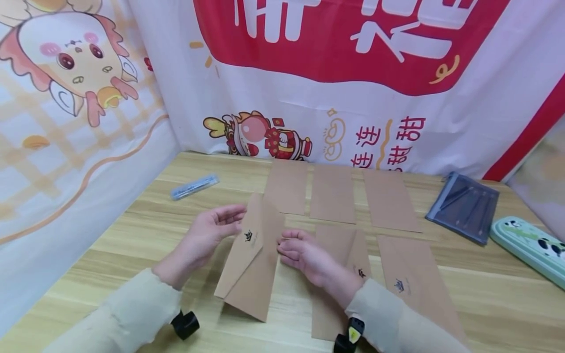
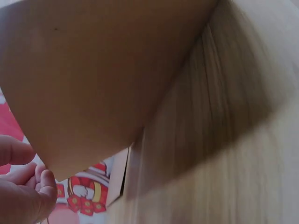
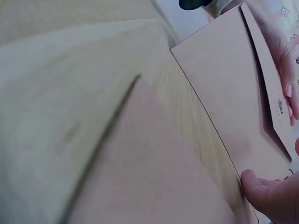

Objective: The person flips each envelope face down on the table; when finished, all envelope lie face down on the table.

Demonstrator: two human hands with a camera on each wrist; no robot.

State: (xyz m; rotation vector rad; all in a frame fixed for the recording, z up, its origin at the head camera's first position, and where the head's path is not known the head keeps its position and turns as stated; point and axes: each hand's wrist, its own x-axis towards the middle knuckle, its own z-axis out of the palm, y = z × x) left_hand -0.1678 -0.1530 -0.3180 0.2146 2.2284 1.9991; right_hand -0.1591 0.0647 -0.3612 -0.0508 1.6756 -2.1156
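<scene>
A brown paper envelope point(image 1: 251, 264) stands tilted off the table between both hands, its pointed flap printed with a small black crown. My left hand point(image 1: 209, 233) holds its left edge near the upper end, thumb and fingers at the border. The left wrist view has the fingers point(image 2: 46, 184) right at a corner of the envelope's plain, shaded side. On the opposite edge is my right hand point(image 1: 309, 255), fingers curled, with its thumb point(image 3: 251, 179) against the paper in the right wrist view. Under the right forearm lies another crown-printed envelope point(image 1: 328, 304).
A further crown-printed envelope point(image 1: 417, 279) lies at the right. Three plain brown paper rectangles point(image 1: 333, 193) form a row behind. A slim clear-blue packet point(image 1: 194, 187) is at the back left. Rightward are a dark zip pouch point(image 1: 463, 206) and a green panda case point(image 1: 529, 245).
</scene>
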